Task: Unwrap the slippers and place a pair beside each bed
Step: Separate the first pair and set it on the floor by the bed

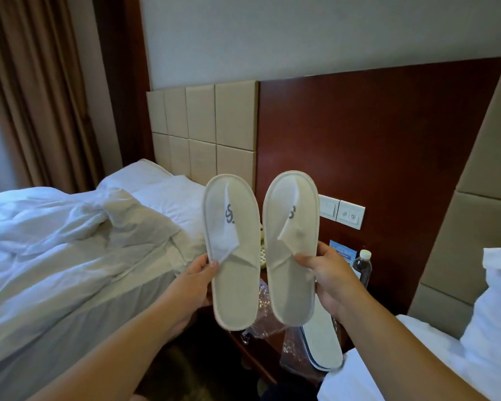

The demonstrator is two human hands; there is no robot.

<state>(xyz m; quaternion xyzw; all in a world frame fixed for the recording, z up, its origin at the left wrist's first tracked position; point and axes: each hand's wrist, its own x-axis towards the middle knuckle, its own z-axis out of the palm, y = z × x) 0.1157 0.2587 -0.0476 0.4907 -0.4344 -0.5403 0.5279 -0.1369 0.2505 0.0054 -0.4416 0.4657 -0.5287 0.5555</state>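
Note:
I hold two white flat slippers upright side by side, toes up. My left hand (pixel 195 280) grips the left slipper (pixel 233 273) at its side edge, thumb on the folded upper. My right hand (pixel 329 277) grips the right slipper (pixel 291 256) the same way. Each upper carries a grey logo. Below them, on the nightstand (pixel 261 357), lies another slipper pair in clear wrap (pixel 323 347) beside crumpled empty plastic wrap (pixel 262 311).
A bed with rumpled white bedding (pixel 70 250) lies on the left, a second bed (pixel 417 360) at the lower right. A water bottle (pixel 362 267), a blue card and wall switches (pixel 342 212) sit behind the slippers. Dark floor shows between the beds.

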